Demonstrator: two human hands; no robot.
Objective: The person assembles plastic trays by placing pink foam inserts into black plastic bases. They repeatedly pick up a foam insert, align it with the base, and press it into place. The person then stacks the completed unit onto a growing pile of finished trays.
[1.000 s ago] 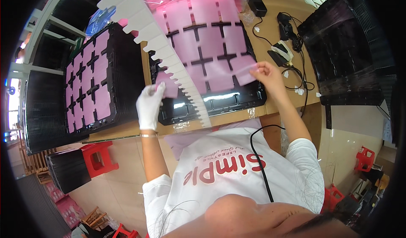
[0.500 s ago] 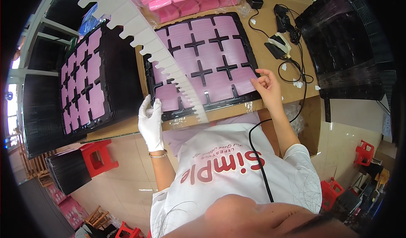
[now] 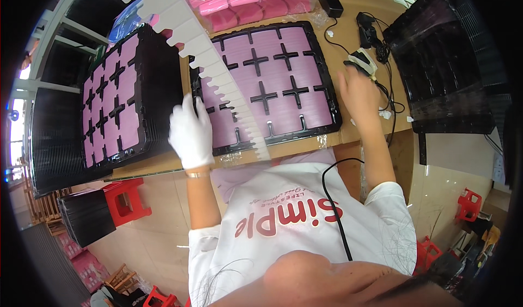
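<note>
Head: purple sheet (image 3: 277, 77) looks fully seated in the black tray (image 3: 318, 56); left tray stack (image 3: 163, 89) topped with a lined one; remaining count not shown. Gloved left hand (image 3: 190, 135) at the sheeted tray's left edge; bare right hand (image 3: 359, 97) just right of it, blurred. Can't tell either grip.

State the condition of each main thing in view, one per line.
Black tray: lying flat
Purple sheet: flat in tray
Left stack: topped with purple sheet
Pink packs: wrapped, stacked
Black cable: bunched
Left hand: gloved, at tray's left edge
Right hand: bare, near tool
</note>
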